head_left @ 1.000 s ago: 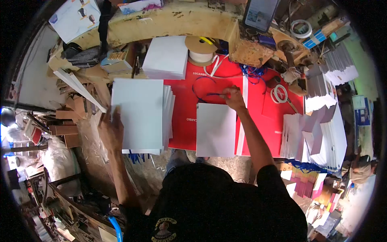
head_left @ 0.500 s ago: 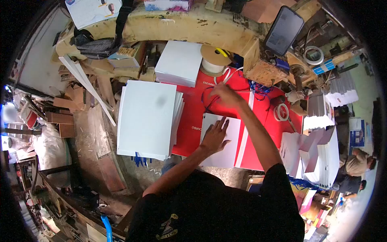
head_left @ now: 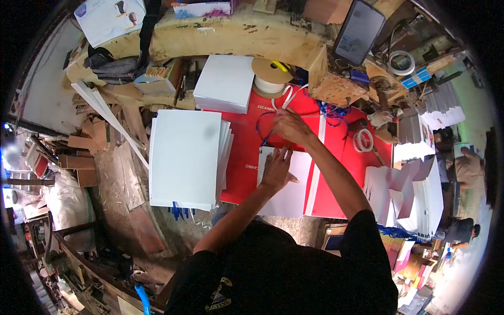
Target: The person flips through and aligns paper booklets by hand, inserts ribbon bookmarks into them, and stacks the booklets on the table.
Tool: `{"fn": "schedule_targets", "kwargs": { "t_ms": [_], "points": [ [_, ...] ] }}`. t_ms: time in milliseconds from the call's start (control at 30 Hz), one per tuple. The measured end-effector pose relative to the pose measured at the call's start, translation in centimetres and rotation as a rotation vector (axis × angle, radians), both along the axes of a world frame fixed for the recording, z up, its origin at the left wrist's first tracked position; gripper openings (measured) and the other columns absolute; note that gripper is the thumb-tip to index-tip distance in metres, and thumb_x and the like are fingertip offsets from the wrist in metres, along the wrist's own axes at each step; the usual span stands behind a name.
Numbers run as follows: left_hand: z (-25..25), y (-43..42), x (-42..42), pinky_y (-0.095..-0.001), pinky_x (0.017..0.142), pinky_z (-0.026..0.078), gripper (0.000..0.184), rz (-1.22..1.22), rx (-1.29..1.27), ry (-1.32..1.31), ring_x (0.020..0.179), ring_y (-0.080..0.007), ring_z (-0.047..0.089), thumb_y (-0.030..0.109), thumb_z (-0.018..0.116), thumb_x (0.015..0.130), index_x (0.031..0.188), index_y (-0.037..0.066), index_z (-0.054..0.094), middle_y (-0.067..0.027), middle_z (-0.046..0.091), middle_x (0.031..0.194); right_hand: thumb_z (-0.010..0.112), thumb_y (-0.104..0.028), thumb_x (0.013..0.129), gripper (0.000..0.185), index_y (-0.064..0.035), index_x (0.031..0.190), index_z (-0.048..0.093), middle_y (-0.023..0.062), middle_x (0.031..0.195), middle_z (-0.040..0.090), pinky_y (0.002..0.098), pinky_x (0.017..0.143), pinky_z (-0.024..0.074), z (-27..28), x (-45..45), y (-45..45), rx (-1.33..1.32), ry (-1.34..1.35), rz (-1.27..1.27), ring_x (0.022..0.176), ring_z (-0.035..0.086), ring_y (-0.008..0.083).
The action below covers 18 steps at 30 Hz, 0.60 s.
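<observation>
My left hand (head_left: 276,170) lies with its fingers stretched out on a white book block (head_left: 286,202), its fingertips close to the block's top edge. Just beyond that edge, my right hand (head_left: 292,127) is closed, with a thin blue ribbon (head_left: 256,127) passing through its fingers. The ribbon curves down toward the top of the block. More blue ribbon (head_left: 332,111) lies tangled to the right. A white ribbon end (head_left: 287,97) sticks up near a spool (head_left: 270,84). Red cover sheets (head_left: 241,178) lie under the block.
A large stack of white sheets (head_left: 185,157) stands left, another stack (head_left: 224,81) behind it. Tape rolls (head_left: 363,140) lie at right beside stacked book blocks (head_left: 420,205). A phone (head_left: 359,32) sits above a wooden block (head_left: 338,86). Another person (head_left: 469,168) is at far right.
My right hand has shifted slightly down toward the top of the block. My left hand has moved slightly up toward its top edge. The whole view has shifted a little.
</observation>
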<state>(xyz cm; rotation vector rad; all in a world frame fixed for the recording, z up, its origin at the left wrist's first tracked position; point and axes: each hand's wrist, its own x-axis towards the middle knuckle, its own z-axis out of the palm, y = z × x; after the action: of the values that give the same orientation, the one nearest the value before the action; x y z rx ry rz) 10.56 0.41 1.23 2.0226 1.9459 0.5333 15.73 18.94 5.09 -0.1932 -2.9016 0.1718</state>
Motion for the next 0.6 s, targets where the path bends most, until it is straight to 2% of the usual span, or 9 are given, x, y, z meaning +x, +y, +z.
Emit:
{"fn": "schedule_targets", "kwargs": {
  "t_ms": [200, 267, 333, 367, 400, 467, 500, 567, 600],
  "points": [
    [-1.4, 0.4, -1.0, -0.0408, 0.093, 0.046, 0.097, 0.010, 0.193, -0.276, 0.116, -0.0325, 0.052, 0.049, 0.086, 0.051, 0.127, 0.003, 0.049, -0.0149, 0.052, 0.127, 0.068, -0.016, 0.083, 0.010, -0.0158, 0.087, 0.076, 0.0067, 0.086, 0.070, 0.0418, 0.083, 0.0459, 1.6, 7.1, -1.8, -0.073, -0.031, -0.415, 0.086, 0.063, 0.0250],
    [-0.6, 0.8, -1.4, -0.0424, 0.085, 0.049, 0.082, 0.006, 0.317, -0.314, 0.104, -0.0359, 0.057, 0.042, 0.089, 0.051, 0.115, 0.004, 0.055, -0.0151, 0.059, 0.110, 0.067, -0.015, 0.086, 0.011, -0.0132, 0.090, 0.077, 0.0092, 0.082, 0.070, 0.0395, 0.073, 0.0496, 1.4, 9.8, -4.1, -0.183, -0.034, -0.694, 0.077, 0.065, 0.0248],
    [1.8, 1.0, -2.4, -0.0349, 0.072, 0.050, 0.065, 0.092, 0.144, -0.577, 0.083, -0.0275, 0.061, 0.032, 0.093, 0.052, 0.099, 0.006, 0.056, -0.0088, 0.061, 0.088, 0.065, -0.026, 0.088, 0.021, -0.0079, 0.083, 0.074, 0.0163, 0.077, 0.067, 0.0441, 0.068, 0.0524, 0.7, 13.0, -7.1, -0.417, 0.168, -0.836, 0.070, 0.066, 0.0361],
    [2.0, 1.3, -3.3, -0.0266, 0.059, 0.044, 0.057, 0.084, 0.039, -0.881, 0.067, -0.0113, 0.055, 0.021, 0.096, 0.053, 0.087, 0.009, 0.052, 0.0004, 0.055, 0.074, 0.066, -0.028, 0.089, 0.023, -0.0074, 0.084, 0.075, 0.0154, 0.078, 0.069, 0.0426, 0.069, 0.0533, 0.9, 14.3, -9.4, -0.449, 0.161, -0.911, 0.070, 0.067, 0.0342],
    [1.9, 1.5, -3.9, -0.0266, 0.059, 0.044, 0.057, 0.069, 0.032, -0.881, 0.067, -0.0113, 0.055, 0.021, 0.096, 0.053, 0.087, 0.009, 0.052, 0.0004, 0.055, 0.074, 0.067, -0.030, 0.089, 0.025, -0.0069, 0.085, 0.075, 0.0145, 0.078, 0.070, 0.0412, 0.071, 0.0542, 1.2, 15.5, -11.8, -0.481, 0.156, -0.985, 0.070, 0.068, 0.0323],
    [1.4, 1.6, -5.0, -0.0211, 0.054, 0.037, 0.057, 0.048, 0.185, -1.239, 0.064, -0.0009, 0.046, 0.016, 0.097, 0.054, 0.085, 0.011, 0.050, 0.0052, 0.050, 0.071, 0.074, -0.025, 0.086, 0.020, -0.0057, 0.092, 0.077, 0.0106, 0.076, 0.072, 0.0308, 0.054, 0.0521, 0.9, 17.2, -16.9, -0.923, 0.149, -1.191, 0.066, 0.069, 0.0134],
    [0.9, 1.7, -5.4, -0.0211, 0.054, 0.037, 0.057, 0.047, 0.165, -1.237, 0.064, -0.0009, 0.046, 0.016, 0.097, 0.054, 0.085, 0.011, 0.050, 0.0052, 0.050, 0.071, 0.074, -0.024, 0.086, 0.022, -0.0039, 0.093, 0.076, 0.0098, 0.075, 0.072, 0.0294, 0.051, 0.0513, -1.1, 17.9, -20.1, -1.514, 0.604, -1.107, 0.062, 0.068, 0.0142],
    [-0.4, 2.0, -5.7, -0.0218, 0.053, 0.037, 0.058, 0.060, 0.214, -1.258, 0.062, -0.0013, 0.044, 0.013, 0.097, 0.054, 0.084, 0.012, 0.048, 0.0055, 0.050, 0.071, 0.074, -0.024, 0.086, 0.025, -0.0004, 0.095, 0.075, 0.0088, 0.076, 0.073, 0.0274, 0.047, 0.0504, -3.4, 18.5, -25.5, -1.838, 0.733, -1.013, 0.058, 0.068, 0.0156],
    [-0.9, 2.3, -5.5, -0.0218, 0.053, 0.037, 0.058, 0.071, 0.179, -1.260, 0.062, -0.0013, 0.044, 0.013, 0.097, 0.054, 0.084, 0.012, 0.048, 0.0055, 0.050, 0.071, 0.074, -0.023, 0.086, 0.026, 0.0011, 0.096, 0.074, 0.0085, 0.077, 0.073, 0.0268, 0.046, 0.0503, -3.1, 18.4, -27.9, -1.595, 0.375, -1.084, 0.058, 0.068, 0.0162]
  ]
}}
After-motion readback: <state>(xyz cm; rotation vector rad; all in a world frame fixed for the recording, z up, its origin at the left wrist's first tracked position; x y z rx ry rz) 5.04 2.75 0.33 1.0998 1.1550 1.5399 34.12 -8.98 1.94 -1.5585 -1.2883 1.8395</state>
